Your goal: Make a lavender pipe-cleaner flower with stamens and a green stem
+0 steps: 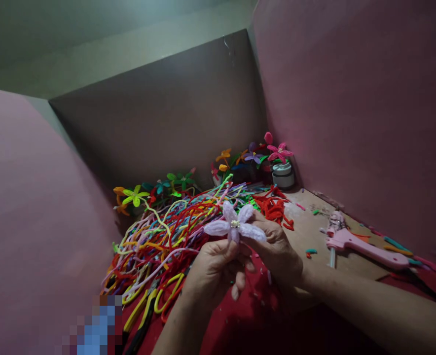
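A pale lilac pipe-cleaner flower (252, 231) with several looped petals and a small cream centre is held up in front of me. My left hand (216, 268) pinches its lower petal between thumb and fingers. From the right side, my right hand (277, 246) grips the flower behind its right petals, with its fingertips partly hidden by them. Just beyond the hands spreads a large heap of coloured pipe cleaners (155, 236). A bunch of red pipe-cleaner pieces (273, 209) lies behind my right hand.
A pink glue gun (369, 249) rests on a brown board (303, 236) at the right. Yellow-and-black handled pliers (144, 310) and yellow-handled scissors (169, 293) lie at the lower left. Finished flowers (135, 195) and a lidded jar (282, 175) stand at the back, between pink walls (358, 108).
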### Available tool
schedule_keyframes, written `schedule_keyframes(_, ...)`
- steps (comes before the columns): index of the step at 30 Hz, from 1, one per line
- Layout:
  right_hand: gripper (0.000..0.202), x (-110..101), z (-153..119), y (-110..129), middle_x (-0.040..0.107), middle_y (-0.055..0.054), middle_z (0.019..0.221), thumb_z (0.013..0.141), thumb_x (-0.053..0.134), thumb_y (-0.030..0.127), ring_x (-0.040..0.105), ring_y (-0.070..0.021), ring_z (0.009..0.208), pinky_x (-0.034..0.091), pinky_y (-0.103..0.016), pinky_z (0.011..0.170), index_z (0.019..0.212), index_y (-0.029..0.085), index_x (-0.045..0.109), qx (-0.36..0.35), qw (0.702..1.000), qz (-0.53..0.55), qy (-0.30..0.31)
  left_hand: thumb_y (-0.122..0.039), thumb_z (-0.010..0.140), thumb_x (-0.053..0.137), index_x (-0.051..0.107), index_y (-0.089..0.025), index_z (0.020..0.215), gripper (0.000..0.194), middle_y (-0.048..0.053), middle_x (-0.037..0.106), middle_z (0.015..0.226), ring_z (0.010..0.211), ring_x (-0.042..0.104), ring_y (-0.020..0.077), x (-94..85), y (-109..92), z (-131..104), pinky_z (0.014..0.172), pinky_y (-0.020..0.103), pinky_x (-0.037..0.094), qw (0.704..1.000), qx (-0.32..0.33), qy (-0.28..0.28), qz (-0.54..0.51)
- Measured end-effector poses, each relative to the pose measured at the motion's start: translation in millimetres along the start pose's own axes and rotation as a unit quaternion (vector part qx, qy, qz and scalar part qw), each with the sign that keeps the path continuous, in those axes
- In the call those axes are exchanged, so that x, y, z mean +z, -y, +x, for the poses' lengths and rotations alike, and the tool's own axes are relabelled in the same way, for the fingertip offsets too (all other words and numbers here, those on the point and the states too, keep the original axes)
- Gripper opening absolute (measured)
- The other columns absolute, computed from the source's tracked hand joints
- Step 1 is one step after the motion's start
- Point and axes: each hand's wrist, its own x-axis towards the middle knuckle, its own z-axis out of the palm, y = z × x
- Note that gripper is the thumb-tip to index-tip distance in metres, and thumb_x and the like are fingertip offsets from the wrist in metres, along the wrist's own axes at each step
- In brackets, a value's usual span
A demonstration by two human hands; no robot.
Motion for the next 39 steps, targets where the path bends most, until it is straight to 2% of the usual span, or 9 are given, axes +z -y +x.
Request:
schedule_keyframes(3, 0.035, -2.1, 1.6, 0.0, 0.054, -0.004, 0.067, 0.082, 0.053, 0.034, 0.05, -0.0184, 0.081, 0.041, -0.033, 0.072, 0.051, 0.018, 0.055, -0.01, 1.0, -0.003, 0.019, -0.031, 0.072, 0.063, 0.065, -0.008, 0.071, 0.022, 0.008, 0.063, 0.064, 0.048, 0.056, 0.012, -1.8, -17.1, -8.2, 0.04, 0.02, 0.043, 0.991, -0.001, -0.039, 0.127)
schedule_keyframes(7, 0.03, -2.9, 2.9, -0.9, 0.054, -0.004, 0.074, 0.081, 0.054, 0.032, 0.048, -0.0161, 0.076, 0.041, -0.031, 0.07, 0.055, 0.017, 0.058, -0.039, 0.999, -0.003, 0.029, -0.039, 0.062, 0.071, 0.065, -0.011, 0.08, 0.035, 0.004, 0.059, 0.066, 0.057, 0.051, 0.0113, -1.3, -39.4, -17.2, 0.051, 0.021, 0.041, 0.976, 0.091, -0.095, 0.172)
schedule_keyframes(10, 0.029, -2.2, 2.3, -1.8, 0.054, -0.003, 0.071, 0.082, 0.052, 0.03, 0.047, -0.0151, 0.073, 0.04, -0.031, 0.069, 0.056, 0.018, 0.058, -0.04, 0.998, -0.001, 0.045, -0.049, 0.068, 0.063, 0.061, -0.011, 0.07, 0.038, 0.002, 0.054, 0.057, 0.049, 0.045, 0.0087, 0.1, -43.2, -15.9, 0.045, 0.02, 0.035, 0.979, 0.092, -0.124, 0.133)
schedule_keyframes(20, 0.028, -1.1, 0.7, 2.1, 0.055, -0.002, 0.069, 0.081, 0.053, 0.033, 0.049, -0.015, 0.072, 0.041, -0.03, 0.066, 0.058, 0.018, 0.061, -0.02, 0.999, 0.018, 0.04, -0.02, 0.07, 0.062, 0.057, -0.01, 0.062, 0.014, -0.002, 0.05, 0.046, 0.029, 0.029, 0.0003, 4.0, -19.8, -1.6, 0.03, 0.012, 0.026, 0.982, 0.057, -0.11, -0.146)
schedule_keyframes(22, 0.028, -2.0, 0.9, 0.0, 0.055, -0.003, 0.07, 0.081, 0.053, 0.033, 0.049, -0.0154, 0.074, 0.041, -0.03, 0.067, 0.058, 0.018, 0.061, -0.018, 0.999, 0.008, 0.044, -0.022, 0.07, 0.062, 0.059, -0.009, 0.067, 0.014, -0.001, 0.052, 0.047, 0.028, 0.03, 0.0005, -2.0, -23.3, -2.1, 0.029, 0.012, 0.025, 0.987, 0.045, -0.096, -0.117)
schedule_keyframes(26, 0.027, -3.9, 2.1, -2.9, 0.056, -0.003, 0.072, 0.081, 0.054, 0.031, 0.05, -0.0161, 0.078, 0.041, -0.031, 0.07, 0.058, 0.018, 0.061, -0.03, 0.997, -0.003, 0.065, -0.032, 0.066, 0.068, 0.063, -0.01, 0.078, 0.026, 0.003, 0.059, 0.06, 0.045, 0.05, 0.0076, -14.7, -42.7, -4.7, 0.042, 0.017, 0.039, 0.984, 0.071, -0.16, 0.008)
schedule_keyframes(29, 0.02, -3.7, 2.8, -1.2, 0.058, -0.004, 0.079, 0.08, 0.056, 0.027, 0.051, -0.0165, 0.081, 0.042, -0.032, 0.072, 0.063, 0.018, 0.064, -0.05, 0.996, 0.002, 0.073, -0.038, 0.065, 0.069, 0.065, -0.011, 0.083, 0.033, 0.005, 0.062, 0.068, 0.055, 0.054, 0.0115, -14.9, -56.4, -5.3, 0.05, 0.021, 0.041, 0.98, 0.098, -0.144, 0.096)
schedule_keyframes(33, 0.016, -2.8, 2.8, 4.6, 0.06, -0.004, 0.081, 0.082, 0.053, 0.022, 0.051, -0.0164, 0.085, 0.042, -0.034, 0.078, 0.072, 0.02, 0.065, -0.098, 0.988, -0.038, 0.115, -0.034, 0.069, 0.065, 0.064, -0.011, 0.065, 0.024, 0.0, 0.056, 0.055, 0.046, 0.045, 0.0066, -1.8, -61.0, -1.8, 0.047, 0.019, 0.034, 0.972, 0.05, -0.142, 0.18)
schedule_keyframes(39, 0.019, -3.8, 4.2, 9.5, 0.062, -0.004, 0.073, 0.082, 0.05, 0.016, 0.049, -0.0161, 0.08, 0.041, -0.035, 0.078, 0.066, 0.019, 0.06, -0.196, 0.965, -0.107, 0.135, -0.026, 0.063, 0.068, 0.057, -0.01, 0.05, 0.023, -0.003, 0.045, 0.045, 0.041, 0.035, 0.0046, 12.3, -57.4, 4.3, 0.042, 0.02, 0.024, 0.967, 0.031, -0.18, 0.18)
